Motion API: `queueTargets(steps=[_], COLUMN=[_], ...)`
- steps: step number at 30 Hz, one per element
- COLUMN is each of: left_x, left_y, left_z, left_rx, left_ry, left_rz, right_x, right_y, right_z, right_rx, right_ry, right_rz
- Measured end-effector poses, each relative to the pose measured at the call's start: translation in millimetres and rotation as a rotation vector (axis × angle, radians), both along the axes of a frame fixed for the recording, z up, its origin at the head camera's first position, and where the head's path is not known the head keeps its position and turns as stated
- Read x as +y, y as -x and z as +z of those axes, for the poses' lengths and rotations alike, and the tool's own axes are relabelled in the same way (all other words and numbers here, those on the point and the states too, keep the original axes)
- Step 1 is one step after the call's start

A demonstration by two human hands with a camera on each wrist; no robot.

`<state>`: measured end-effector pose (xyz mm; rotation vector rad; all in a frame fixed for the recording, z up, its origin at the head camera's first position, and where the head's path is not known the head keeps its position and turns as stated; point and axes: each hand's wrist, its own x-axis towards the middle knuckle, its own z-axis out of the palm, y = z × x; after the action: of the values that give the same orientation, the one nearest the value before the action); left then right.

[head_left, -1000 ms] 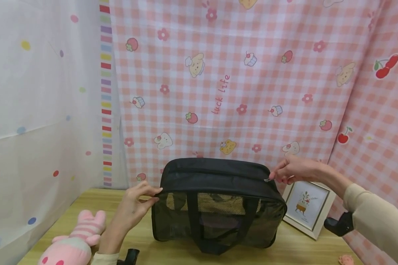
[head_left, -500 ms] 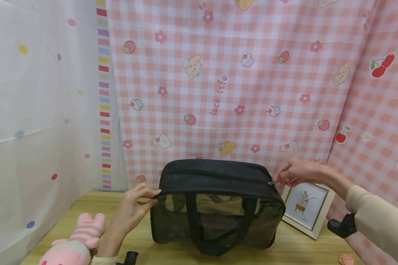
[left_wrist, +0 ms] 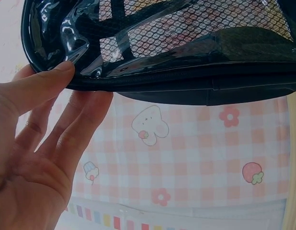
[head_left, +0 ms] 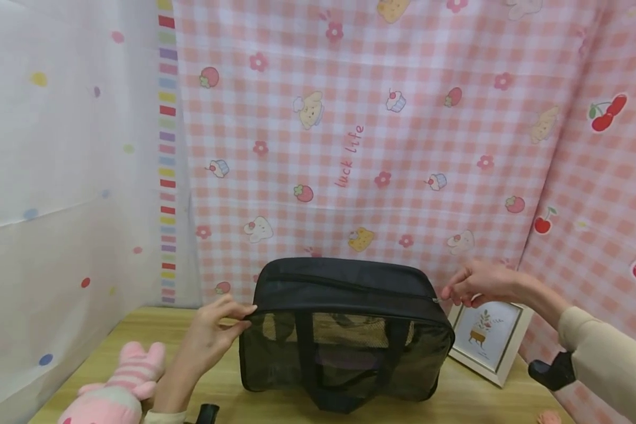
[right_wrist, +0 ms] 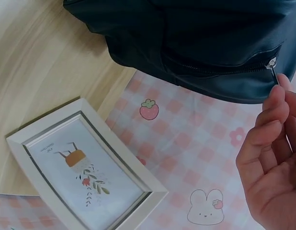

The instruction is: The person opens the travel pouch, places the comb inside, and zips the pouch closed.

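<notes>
A black bag (head_left: 344, 303) with see-through sides and black strap handles stands on the wooden table, its handles hanging at the front. My left hand (head_left: 206, 338) pinches the piped top edge at its left corner; in the left wrist view the thumb (left_wrist: 62, 72) lies on the clear panel, other fingers behind the edge. Along the bag's top runs a zipper (head_left: 323, 281). At its right end my right hand (head_left: 479, 284) holds the silver zipper pull (right_wrist: 272, 64) between thumb and fingers, close to the bag's right corner. Mesh (left_wrist: 162, 33) shows through the clear side.
A picture frame (head_left: 487, 341) with a plant drawing leans behind the bag's right end. On the left lies a pink striped plush toy (head_left: 132, 371). A small pink object (head_left: 549, 417) sits at the front right. Pink checked cloth (head_left: 350, 206) hangs close behind the bag.
My right hand has moved a little right and down, taking the zipper pull along toward the bag's right corner. My left hand keeps its pinch on the left corner.
</notes>
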<state>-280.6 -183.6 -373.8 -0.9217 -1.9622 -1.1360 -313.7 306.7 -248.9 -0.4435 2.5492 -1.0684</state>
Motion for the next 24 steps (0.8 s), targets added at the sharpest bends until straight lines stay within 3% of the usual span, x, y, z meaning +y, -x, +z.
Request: queueTargets(steps=[9,17,24], left_x=[0.8,-1.4,-2.3], left_y=[0.8,0.3,-1.3], left_z=[1.4,0.1,1.5], left_rx=[-0.045,-0.042,-0.045], left_ry=[0.001,0.004,0.004], left_rz=[-0.008,0.001,-0.002], right_x=[6.9,8.9,20.0], right_y=[0.0,1.1,-0.8], right_z=[-6.3,-11.9,-20.9], right_rx=[-0.013,-0.011,-0.045], right_ry=[-0.001,-0.027,0.031], right_rz=[0.013,0.014,0.040])
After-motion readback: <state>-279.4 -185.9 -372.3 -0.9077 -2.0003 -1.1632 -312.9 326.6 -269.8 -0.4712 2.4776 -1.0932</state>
